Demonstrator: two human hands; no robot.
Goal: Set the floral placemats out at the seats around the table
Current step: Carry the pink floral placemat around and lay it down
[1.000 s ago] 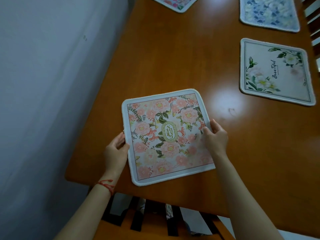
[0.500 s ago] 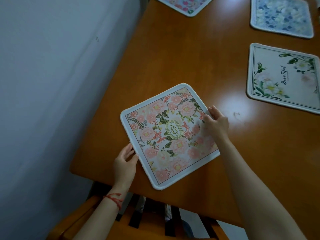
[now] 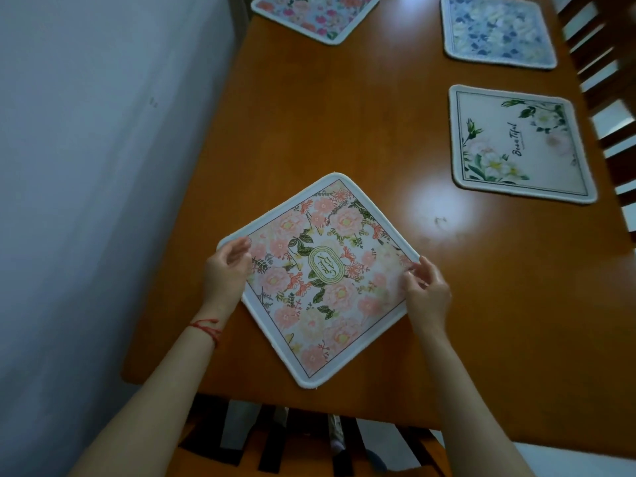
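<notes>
A pink floral placemat (image 3: 323, 280) with a white border and a green oval emblem lies on the wooden table (image 3: 344, 132) near its front left corner, turned so that it sits like a diamond. My left hand (image 3: 223, 270) pinches its left corner. My right hand (image 3: 426, 290) holds its right corner with the fingertips. The mat's lowest corner reaches almost to the table's front edge.
Three other placemats lie on the table: a white one with green leaves (image 3: 519, 146) at the right, a blue one (image 3: 495, 29) behind it, a pink and blue one (image 3: 313, 12) at the far end. A wall (image 3: 103, 166) runs along the left. Slatted chairs stand below (image 3: 275, 438) and right (image 3: 612, 98).
The pink placemat has been turned counter-clockwise from nearly square to a diamond. My left hand moved up to its left corner, and my right hand shifted to its right corner.
</notes>
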